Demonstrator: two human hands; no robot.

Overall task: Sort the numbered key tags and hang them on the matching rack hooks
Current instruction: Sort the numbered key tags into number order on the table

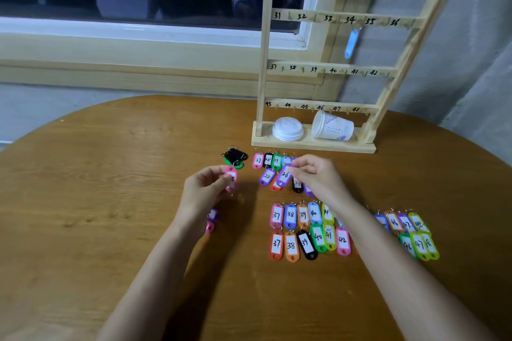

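Note:
My left hand (206,188) pinches a pink key tag (230,178) just above the table. My right hand (318,177) pinches the top of a purple tag marked 26 (284,175). Around it lie tags 27 (258,160), 28 (267,176) and others. Nearer me, two rows of coloured tags run from 37 (277,214) through 42 (343,241), with 46 to 48 (419,243) to the right. The wooden rack (313,144) stands at the back with numbered hooks 31 to 48. One blue tag (351,44) hangs near hook 34.
A white cup lid (287,129) and a tipped paper cup (332,126) sit on the rack's base. A black and a green tag (235,159) lie left of the rack. Two more tags (212,220) peek out beside my left wrist. A window sill runs behind the round table (110,174).

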